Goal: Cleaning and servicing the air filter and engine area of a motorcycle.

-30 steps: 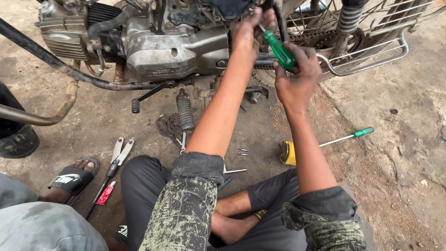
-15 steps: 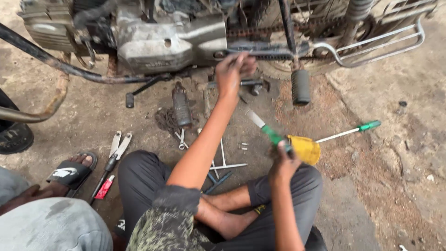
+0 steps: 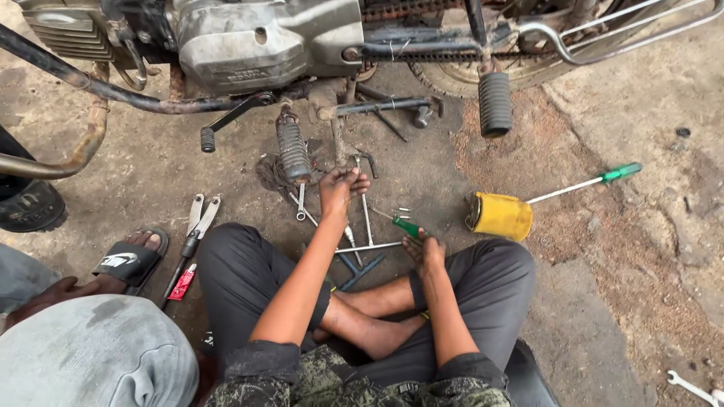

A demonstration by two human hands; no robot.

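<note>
Sitting on stained concrete floor beneath a motorcycle, right hand grips a green screwdriver; left hand curls over wrenches, hold unclear.

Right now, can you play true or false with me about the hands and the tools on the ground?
1. The right hand is on a green-handled screwdriver. True.
2. The left hand is holding the yellow can. False: it reaches among the thin metal tools on the ground, apart from the can.
3. The yellow can lies on its side. True.
4. The pliers lie right of the can. False: they lie far to its left, near a black sandal.
5. Another green-handled screwdriver lies beside the can. True.
</note>
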